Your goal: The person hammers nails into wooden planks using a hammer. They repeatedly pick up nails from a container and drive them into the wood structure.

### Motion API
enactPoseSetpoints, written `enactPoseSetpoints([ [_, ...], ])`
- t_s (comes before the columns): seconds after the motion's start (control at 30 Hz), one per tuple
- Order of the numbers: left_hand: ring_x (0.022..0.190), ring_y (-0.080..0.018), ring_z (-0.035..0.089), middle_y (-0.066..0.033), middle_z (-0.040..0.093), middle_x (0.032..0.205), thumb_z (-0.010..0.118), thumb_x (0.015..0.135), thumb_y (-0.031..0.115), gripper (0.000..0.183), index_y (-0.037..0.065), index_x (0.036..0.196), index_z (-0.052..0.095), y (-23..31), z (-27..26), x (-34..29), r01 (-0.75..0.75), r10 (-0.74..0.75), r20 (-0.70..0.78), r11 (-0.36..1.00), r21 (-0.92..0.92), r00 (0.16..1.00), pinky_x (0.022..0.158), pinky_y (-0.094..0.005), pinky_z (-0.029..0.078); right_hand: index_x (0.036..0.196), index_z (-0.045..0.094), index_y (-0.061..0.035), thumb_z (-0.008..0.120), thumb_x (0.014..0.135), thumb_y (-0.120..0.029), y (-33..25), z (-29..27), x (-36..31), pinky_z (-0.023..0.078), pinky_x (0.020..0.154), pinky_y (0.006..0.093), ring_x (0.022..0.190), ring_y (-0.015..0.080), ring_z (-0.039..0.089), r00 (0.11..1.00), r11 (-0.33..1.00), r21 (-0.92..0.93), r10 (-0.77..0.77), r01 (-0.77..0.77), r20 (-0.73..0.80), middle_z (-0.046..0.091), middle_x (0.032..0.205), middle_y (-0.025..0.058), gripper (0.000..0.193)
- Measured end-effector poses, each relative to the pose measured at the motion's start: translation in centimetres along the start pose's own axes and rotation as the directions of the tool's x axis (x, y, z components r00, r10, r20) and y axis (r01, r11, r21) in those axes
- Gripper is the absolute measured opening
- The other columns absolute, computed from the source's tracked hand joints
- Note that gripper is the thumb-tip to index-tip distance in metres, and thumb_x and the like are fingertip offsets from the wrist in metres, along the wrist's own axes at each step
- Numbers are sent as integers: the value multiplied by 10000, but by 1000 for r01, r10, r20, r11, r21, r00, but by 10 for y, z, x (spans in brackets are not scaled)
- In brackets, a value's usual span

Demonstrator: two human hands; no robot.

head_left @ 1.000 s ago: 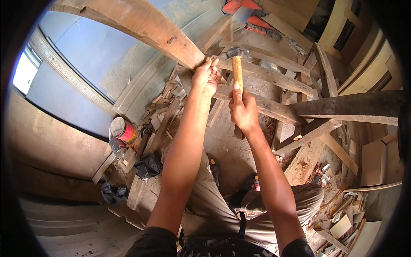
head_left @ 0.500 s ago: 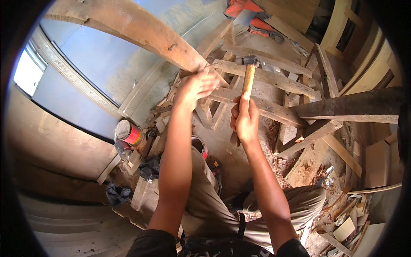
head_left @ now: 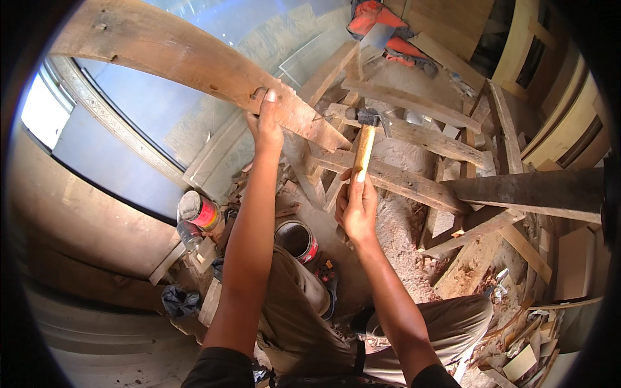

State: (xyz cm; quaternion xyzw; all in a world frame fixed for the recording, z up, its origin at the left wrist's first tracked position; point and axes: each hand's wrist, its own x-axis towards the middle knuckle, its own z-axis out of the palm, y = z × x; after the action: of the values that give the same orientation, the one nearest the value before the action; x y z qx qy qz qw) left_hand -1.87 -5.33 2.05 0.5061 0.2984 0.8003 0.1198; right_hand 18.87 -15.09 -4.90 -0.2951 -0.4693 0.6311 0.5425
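Note:
My left hand [head_left: 265,129] grips the lower edge of a long wooden board [head_left: 174,55], its thumb on the face beside a bent nail [head_left: 259,92] and its fingers hidden behind. Slanting down from the upper left, the board ends in a ragged tip just left of the hammer. A thin dark nail-like piece [head_left: 317,118] shows near that tip. In my right hand [head_left: 358,210], closed around a yellowish wooden handle, is a claw hammer [head_left: 366,145]. Its dark metal head is up, apart from the board's tip and in front of the wooden frame.
A rough wooden frame [head_left: 414,178] of several beams stands ahead and to the right. Paint cans [head_left: 199,211] sit at left, and an open bucket [head_left: 296,240] is near my knee. Wood scraps [head_left: 527,352] litter the lower right. Orange-and-dark cloth [head_left: 381,32] lies at the back.
My left hand has moved from near the board's tip up along it and now grips its edge. The right hand and hammer have shifted slightly left and down.

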Motion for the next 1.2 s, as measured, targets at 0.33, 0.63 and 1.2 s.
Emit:
enactPoseSetpoints([
  [0.33, 837, -297, 624, -190, 628, 869, 570, 847, 366, 485, -60, 1077, 536, 7, 6, -5, 16, -16, -1, 1000, 3, 1000, 797, -407, 511, 874, 424, -119, 309, 980, -641, -15, 2, 0, 210, 291, 260, 348, 80, 258, 929, 872, 340, -284, 353, -237, 333, 524, -17, 545],
  [0.63, 828, -301, 626, -193, 629, 866, 551, 856, 386, 509, -63, 1093, 520, 4, 0, -4, 39, -39, -28, 999, 4, 999, 796, -401, 510, 894, 409, -110, 318, 999, -600, -17, -8, 10, 222, 310, 245, 359, 75, 278, 980, 969, 221, -72, 113, -188, 308, 523, -22, 509],
  [1.2, 831, -302, 622, -202, 624, 869, 561, 856, 390, 508, -67, 1074, 522, 7, 1, -4, 24, -24, -26, 999, -28, 999, 800, -396, 505, 755, 421, -100, 355, 1041, -459, -1, -9, 3, 297, 360, 226, 424, 58, 384, 985, 995, -3, 98, -100, -142, 382, 529, -42, 465],
])
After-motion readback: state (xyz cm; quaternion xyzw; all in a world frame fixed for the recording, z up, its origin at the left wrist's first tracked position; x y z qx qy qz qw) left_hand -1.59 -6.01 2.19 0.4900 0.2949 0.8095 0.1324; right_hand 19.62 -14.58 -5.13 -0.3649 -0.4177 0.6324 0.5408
